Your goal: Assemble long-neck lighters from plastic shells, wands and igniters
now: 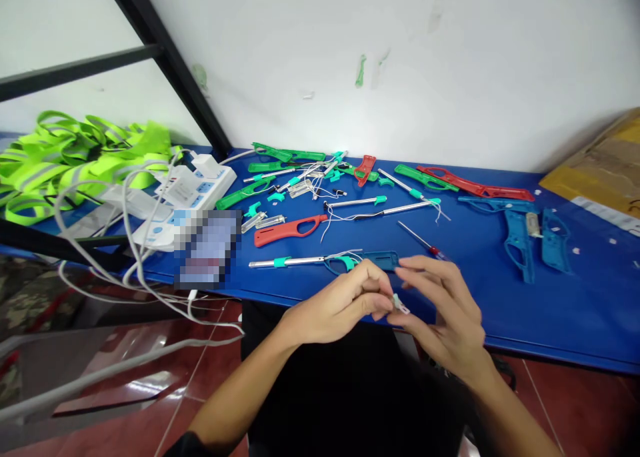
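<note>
My left hand pinches a small pale piece at the table's front edge. Around the piece's right side, my right hand has its fingers apart, with the thumb just under the piece. Behind my hands lies a blue lighter casing half, with a metal tube and a teal trigger at its left. A screwdriver with a red and clear handle rests just beyond my right hand.
Red casing, green casings, metal tubes and wires cover the blue table. Blue casings and a cardboard box are at right. Left are a power strip, white cables, a blurred phone and yellow-green straps.
</note>
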Motion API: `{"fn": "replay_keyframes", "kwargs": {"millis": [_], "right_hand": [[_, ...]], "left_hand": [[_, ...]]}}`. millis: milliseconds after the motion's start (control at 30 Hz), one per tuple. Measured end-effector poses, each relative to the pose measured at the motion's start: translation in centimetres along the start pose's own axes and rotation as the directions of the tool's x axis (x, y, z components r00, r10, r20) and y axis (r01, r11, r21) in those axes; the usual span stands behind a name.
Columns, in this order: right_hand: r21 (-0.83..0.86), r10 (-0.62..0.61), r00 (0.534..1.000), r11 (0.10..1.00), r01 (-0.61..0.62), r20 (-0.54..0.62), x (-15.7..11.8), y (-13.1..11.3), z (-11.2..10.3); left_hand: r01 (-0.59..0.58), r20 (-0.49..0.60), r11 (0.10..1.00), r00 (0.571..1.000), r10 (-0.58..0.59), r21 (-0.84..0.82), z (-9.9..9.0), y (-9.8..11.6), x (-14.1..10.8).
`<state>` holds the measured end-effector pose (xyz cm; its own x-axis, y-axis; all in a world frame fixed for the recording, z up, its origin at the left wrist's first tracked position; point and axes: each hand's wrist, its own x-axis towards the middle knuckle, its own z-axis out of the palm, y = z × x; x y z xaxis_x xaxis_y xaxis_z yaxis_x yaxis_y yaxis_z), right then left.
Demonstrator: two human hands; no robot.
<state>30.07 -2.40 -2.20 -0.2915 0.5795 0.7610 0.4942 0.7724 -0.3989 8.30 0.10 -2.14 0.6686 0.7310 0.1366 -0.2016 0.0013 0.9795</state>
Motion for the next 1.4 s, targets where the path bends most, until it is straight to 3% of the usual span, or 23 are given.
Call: {"fn": "replay_keyframes", "kwargs": {"millis": [100, 200, 267, 333, 400, 467, 533, 633, 767, 1067, 1400], "right_hand": [[0.081, 0.01, 0.996, 0.997, -0.017, 0.086, 0.2, 0.2, -0.2], [0.174, 0.054, 0.995, 0.982, -0.068, 0.088, 0.0, 0.3, -0.5], [0.258, 0.118, 0.99, 0.957, -0.134, 0.077, -0.1, 0.4, -0.7], [0.258, 0.181, 0.981, 0.947, -0.191, 0.064, -0.1, 0.6, -1.0], [0.15, 0.21, 0.976, 0.965, -0.217, 0.058, 0.1, 0.9, -1.0], [-0.001, 0.205, 0.977, 0.979, -0.205, 0.051, 0.4, 1.3, -0.7], [-0.111, 0.201, 0.979, 0.974, -0.196, 0.034, 0.6, 1.7, 0.0], [-0.175, 0.216, 0.975, 0.963, -0.203, 0.056, 0.9, 2.1, 1.1], [-0.191, 0.222, 0.966, 0.962, -0.196, 0.131, 1.4, 2.1, 2.3], [-0.249, 0.247, 0.938, 0.95, -0.186, 0.242, 1.7, 2.1, 3.0], [-0.277, 0.241, 0.943, 0.945, -0.173, 0.231, 1.5, 1.8, 3.2]], "left_hand": [[-0.03, 0.01, 0.995, 1.0, 0.03, 0.096, 0.4, 0.0, 0.0], [-0.122, 0.01, 0.935, 0.992, 0.126, 0.332, 0.5, 0.8, 0.1], [-0.21, -0.002, 0.818, 0.968, 0.249, 0.536, 0.0, 1.5, 0.2], [-0.234, -0.071, 0.669, 0.916, 0.396, 0.705, -1.1, 1.9, 0.3], [-0.141, -0.187, 0.551, 0.848, 0.496, 0.823, -2.3, 1.8, 0.5], [-0.006, -0.254, 0.458, 0.826, 0.503, 0.889, -3.2, 1.4, 0.7], [0.077, -0.258, 0.377, 0.852, 0.456, 0.923, -3.5, 0.8, 1.0], [0.111, -0.223, 0.297, 0.899, 0.377, 0.948, -3.2, 0.3, 1.2], [0.112, -0.225, 0.338, 0.921, 0.317, 0.934, -2.9, 0.3, 1.4], [0.113, -0.254, 0.438, 0.926, 0.278, 0.892, -3.3, 0.1, 1.4], [0.082, -0.242, 0.462, 0.923, 0.3, 0.883, -3.4, 0.1, 1.3]]}}
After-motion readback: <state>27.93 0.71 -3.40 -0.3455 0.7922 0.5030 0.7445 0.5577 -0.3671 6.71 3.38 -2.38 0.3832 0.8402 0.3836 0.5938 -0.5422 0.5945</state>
